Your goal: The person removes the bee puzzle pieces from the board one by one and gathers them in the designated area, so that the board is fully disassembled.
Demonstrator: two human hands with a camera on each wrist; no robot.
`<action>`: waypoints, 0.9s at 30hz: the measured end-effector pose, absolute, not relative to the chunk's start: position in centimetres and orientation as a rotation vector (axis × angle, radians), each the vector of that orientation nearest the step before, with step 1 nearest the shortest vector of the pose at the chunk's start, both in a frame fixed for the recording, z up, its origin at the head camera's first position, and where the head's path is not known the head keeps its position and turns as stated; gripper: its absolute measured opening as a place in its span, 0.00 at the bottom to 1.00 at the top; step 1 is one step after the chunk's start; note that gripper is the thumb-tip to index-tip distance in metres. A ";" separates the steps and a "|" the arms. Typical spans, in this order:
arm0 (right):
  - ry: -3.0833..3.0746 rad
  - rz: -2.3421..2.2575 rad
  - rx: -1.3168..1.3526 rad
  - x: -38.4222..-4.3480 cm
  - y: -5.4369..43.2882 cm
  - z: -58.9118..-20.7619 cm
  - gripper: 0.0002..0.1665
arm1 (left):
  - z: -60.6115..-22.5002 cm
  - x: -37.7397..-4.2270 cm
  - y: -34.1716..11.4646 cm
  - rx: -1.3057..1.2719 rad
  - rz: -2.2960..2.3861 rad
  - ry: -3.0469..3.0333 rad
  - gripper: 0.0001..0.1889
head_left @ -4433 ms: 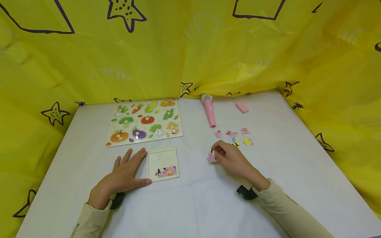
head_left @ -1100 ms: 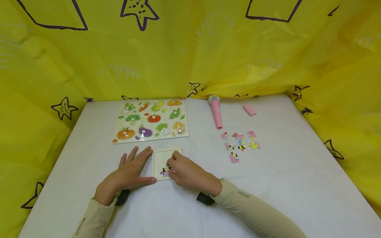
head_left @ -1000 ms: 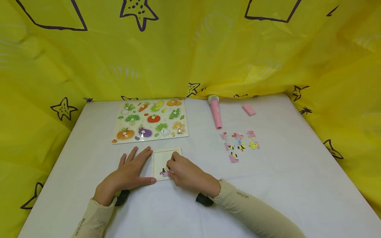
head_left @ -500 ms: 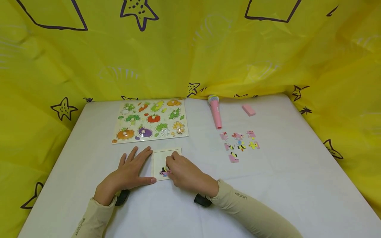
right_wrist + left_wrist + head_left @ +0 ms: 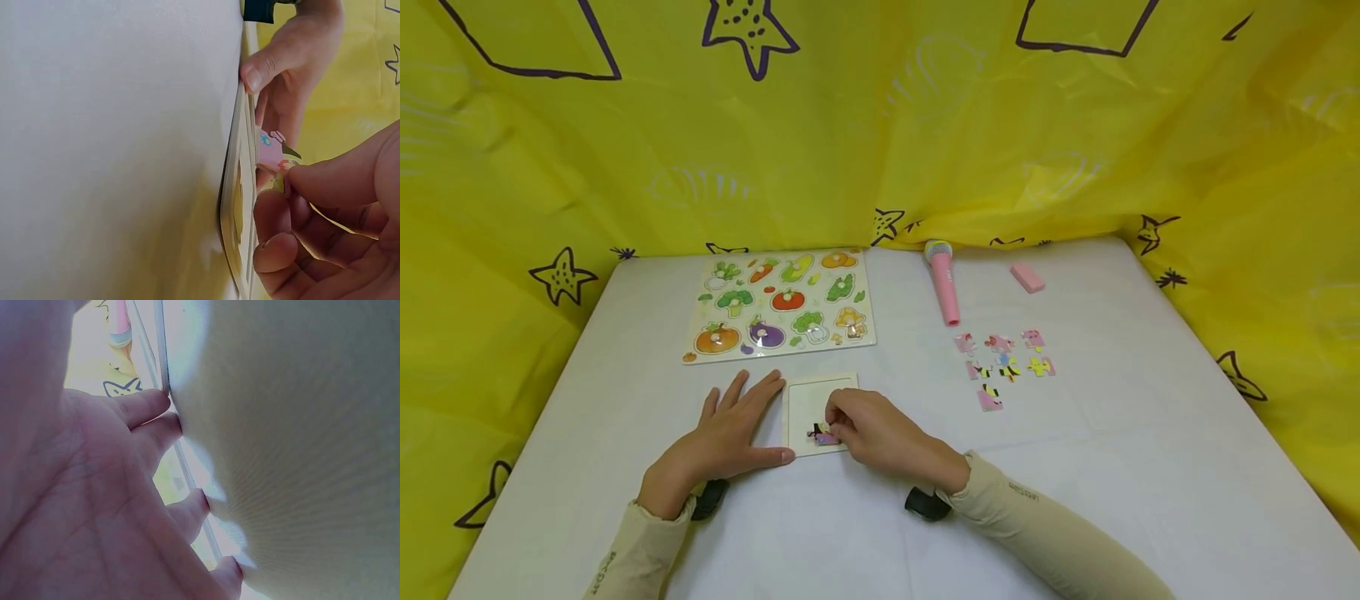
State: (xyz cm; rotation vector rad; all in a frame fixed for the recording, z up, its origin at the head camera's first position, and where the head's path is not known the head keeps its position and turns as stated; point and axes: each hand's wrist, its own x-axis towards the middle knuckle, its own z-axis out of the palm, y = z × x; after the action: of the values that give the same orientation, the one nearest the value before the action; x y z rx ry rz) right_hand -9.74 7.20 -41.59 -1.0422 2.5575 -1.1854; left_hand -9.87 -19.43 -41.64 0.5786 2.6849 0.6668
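My left hand (image 5: 722,437) lies spread at the left edge of a small square puzzle tray (image 5: 808,396), its thumb and fingertips touching the rim. My right hand (image 5: 880,433) is over the tray's lower right part. In the right wrist view, its thumb and fingers pinch a pink jigsaw piece (image 5: 270,153) with a blue flower, tilted up from the tray. Whether a second piece is joined to it is hard to tell, as the fingers cover part. Several loose jigsaw pieces (image 5: 989,397) lie in rows on the table to the right.
A vegetable peg puzzle board (image 5: 782,304) lies behind the tray. A pink toy microphone (image 5: 945,287) and a pink block (image 5: 1027,277) lie at the back right. Yellow patterned cloth (image 5: 880,125) hangs behind the white table (image 5: 1112,467).
The right hand has let go of a jigsaw piece among the loose ones and moved left to the tray. In the last half second, it shifted slightly right. The left hand stays at the tray.
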 end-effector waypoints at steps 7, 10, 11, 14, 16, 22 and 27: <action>2.544 -1.258 -0.954 -9.6 8.9 -41.3 0.08 | -41.8 -9.9 -19.5 0.582 0.670 2.684 0.55; 2.542 -1.289 -0.916 -9.6 9.8 -41.3 0.09 | -41.8 -9.9 -19.4 0.577 0.671 2.677 0.56; 2.543 -1.297 -0.903 -9.6 10.1 -41.4 0.09 | -41.8 -9.9 -19.4 0.575 0.669 2.675 0.56; 2.552 -1.313 -0.870 -9.5 11.1 -41.5 0.09 | -41.8 -9.9 -19.3 0.565 0.662 2.670 0.56; 2.560 -1.320 -0.842 -9.5 11.7 -41.6 0.09 | -41.8 -10.0 -19.3 0.558 0.654 2.666 0.56; 2.589 -1.325 -0.763 -9.3 13.5 -41.6 0.08 | -41.8 -10.0 -19.3 0.552 0.662 2.653 0.56; 2.605 -1.340 -0.707 -9.2 15.1 -41.7 0.07 | -41.8 -9.9 -19.4 0.555 0.672 2.650 0.56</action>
State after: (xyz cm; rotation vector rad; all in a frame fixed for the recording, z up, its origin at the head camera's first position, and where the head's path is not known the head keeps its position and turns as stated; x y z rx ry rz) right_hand -9.23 15.14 -41.69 -0.7068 2.6055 -1.3401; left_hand -9.92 -19.36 -41.78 0.5549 2.6504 0.6724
